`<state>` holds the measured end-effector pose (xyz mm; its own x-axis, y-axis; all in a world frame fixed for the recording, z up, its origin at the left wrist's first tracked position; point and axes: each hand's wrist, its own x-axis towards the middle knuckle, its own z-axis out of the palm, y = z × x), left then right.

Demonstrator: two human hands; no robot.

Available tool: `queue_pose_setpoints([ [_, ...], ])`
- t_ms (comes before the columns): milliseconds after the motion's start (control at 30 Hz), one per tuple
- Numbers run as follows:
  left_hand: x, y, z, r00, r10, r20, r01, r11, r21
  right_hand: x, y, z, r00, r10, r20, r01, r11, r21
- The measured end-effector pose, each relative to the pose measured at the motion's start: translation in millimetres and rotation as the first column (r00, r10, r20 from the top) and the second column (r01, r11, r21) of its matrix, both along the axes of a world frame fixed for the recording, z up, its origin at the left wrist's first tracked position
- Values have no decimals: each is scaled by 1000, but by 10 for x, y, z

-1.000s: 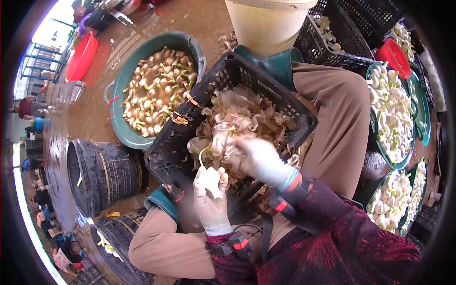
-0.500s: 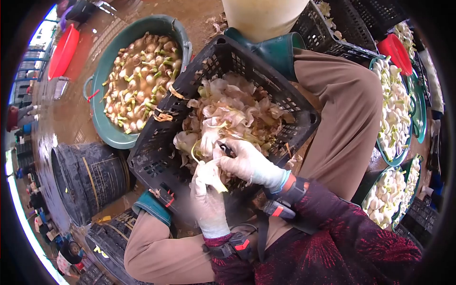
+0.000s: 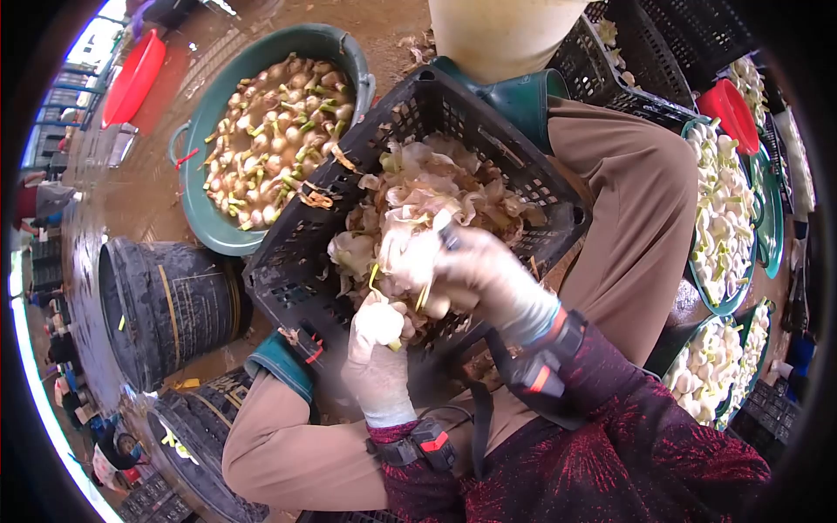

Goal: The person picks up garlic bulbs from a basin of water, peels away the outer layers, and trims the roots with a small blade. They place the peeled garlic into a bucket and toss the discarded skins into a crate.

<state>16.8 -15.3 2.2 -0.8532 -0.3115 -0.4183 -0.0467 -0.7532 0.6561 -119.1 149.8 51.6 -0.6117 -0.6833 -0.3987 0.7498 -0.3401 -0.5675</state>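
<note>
My left hand (image 3: 377,383), in a whitish glove, is closed round a peeled white garlic bulb (image 3: 380,323) with a short green stem end. To its right, my right hand (image 3: 493,277), gloved too and smeared by motion, is curled with a small black tool (image 3: 449,237) at its fingers. The tool's kind is hidden by the blur. Loose garlic skins (image 3: 427,187) are heaped just beyond both hands, inside a black plastic crate (image 3: 545,174) standing between my knees. Pale peel overlaps the right fingertips in this view.
A green tub (image 3: 207,228) of unpeeled garlic in brown water stands beyond the crate at left. Dark buckets (image 3: 166,305) stand left of it. Tubs of peeled garlic (image 3: 722,205) line the right side. A cream bucket (image 3: 501,39) and a red basin (image 3: 731,113) are farther back.
My right hand has moved right, away from the bulb, and the two hands are now apart. More of the bulb's white surface shows in my left hand. The view has shifted slightly.
</note>
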Motion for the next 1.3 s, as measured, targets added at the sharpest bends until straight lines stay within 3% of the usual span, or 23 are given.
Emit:
queue_pose_setpoints([
  [33, 38, -33, -5, 998, -21, -54, 25, 996, 90, -58, 86, -91, 998, 21, 62, -18, 999, -40],
  [67, 44, -42, -17, 996, 7, -93, 5, 992, 127, -69, 40, -247, 917, 89, -389, 60, 934, 354],
  [100, 20, -32, 11, 994, 7, -108, 6, 992, 123, -90, -8, -388, 649, 306, -696, 309, 730, 609],
  [167, -28, 10, 64, 995, 42, -94, -31, 993, 116, 11, -30, -391, 763, 377, -525, -4, 815, 580],
  [233, -5, 19, 26, 997, 21, -75, -17, 998, 60, 149, -185, -509, 626, 211, -750, 122, 924, 362],
  [300, 3, -16, -108, 969, -104, -224, 93, 994, -59, 148, -294, -374, 826, 397, -400, -257, 897, 359],
  [333, 15, 5, -158, 941, 62, -333, 31, 963, 267, 160, -358, -551, 617, 387, -685, 33, 857, 514],
  [367, -17, 27, -119, 943, 64, -325, 26, 964, 266, 121, -425, -609, 304, 427, -852, 358, 777, 517],
  [433, -97, 56, 22, 991, 14, -134, 7, 988, 156, 73, -380, -619, 661, 352, -662, 277, 706, 652],
  [467, -127, 79, 33, 993, 72, -95, -53, 980, 194, 33, -328, -603, 913, 204, -353, 40, 817, 575],
  [600, -126, 72, 33, 994, 75, -81, -55, 974, 219, 109, -235, -205, 858, 108, -502, -24, 985, 172],
  [633, -88, 53, 25, 999, 38, -14, -35, 989, 144, 166, -237, -221, 895, 247, -372, -186, 963, 193],
  [700, -134, 131, 143, 996, 89, -6, -83, 951, 299, 215, -319, -214, 744, 373, -554, -150, 902, 406],
  [733, -160, 170, 246, 982, 105, 156, -138, 964, 226, 219, -370, -322, 466, 387, -796, 114, 865, 488],
  [800, -194, 228, 325, 944, 130, 303, -179, 974, 139, 192, -384, -569, 515, 420, -747, 279, 742, 609],
  [833, -170, 190, 238, 994, 97, 55, -110, 929, 353, 174, -414, -632, 569, 426, -703, 424, 581, 695],
  [900, -84, 49, -54, 951, 116, -285, 71, 819, 569, 139, -276, -741, 670, 294, -682, 383, 650, 657],
  [967, -71, 2, 226, 980, 183, 76, -198, 874, 444, 141, -273, -718, 716, 181, -674, 390, 698, 601],
  [1033, -58, -271, 462, 952, 292, 96, -307, 895, 324, 138, -240, -689, 691, 267, -672, 330, 710, 622],
  [1100, -116, -769, 821, 905, 424, -32, -394, 864, 314, 176, -241, -797, 727, 238, -644, 251, 782, 571],
  [1167, -204, -1502, 1077, 834, 237, -498, -105, 955, 278, 202, -256, -613, 662, 278, -696, 287, 764, 578],
  [1233, -218, -2189, 1318, 753, 479, -451, -426, 877, 220, 220, -251, -515, 662, 327, -674, 191, 797, 573],
  [1300, -363, -2525, 1544, 698, 634, -333, -621, 768, 159, 236, -301, -574, 473, 280, -835, 336, 819, 465],
])
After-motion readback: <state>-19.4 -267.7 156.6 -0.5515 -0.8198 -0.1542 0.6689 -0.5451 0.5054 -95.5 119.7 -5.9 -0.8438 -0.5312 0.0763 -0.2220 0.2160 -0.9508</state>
